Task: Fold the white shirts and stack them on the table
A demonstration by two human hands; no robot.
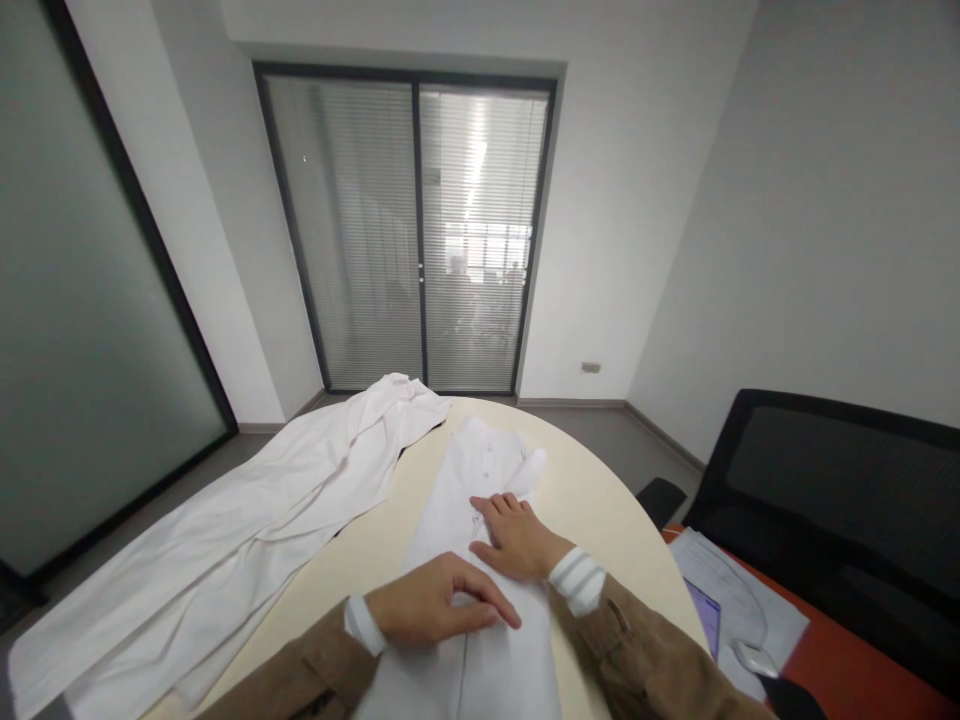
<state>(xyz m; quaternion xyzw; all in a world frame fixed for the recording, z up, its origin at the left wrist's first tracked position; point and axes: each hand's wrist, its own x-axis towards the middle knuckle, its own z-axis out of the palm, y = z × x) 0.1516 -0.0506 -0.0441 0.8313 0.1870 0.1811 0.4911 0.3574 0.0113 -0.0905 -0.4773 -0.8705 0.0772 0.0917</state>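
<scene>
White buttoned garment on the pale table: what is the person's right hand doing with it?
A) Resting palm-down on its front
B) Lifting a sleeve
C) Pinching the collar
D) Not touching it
A. The right hand lies palm-down on the front of the white buttoned garment, close to its buttons.

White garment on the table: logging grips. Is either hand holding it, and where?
Nothing is held: the right hand and left hand lie open on the garment.

A shirt [450, 520] lies on the table [600, 510] — another garment [225, 530] left of it, a chair [832, 500] right.
</scene>
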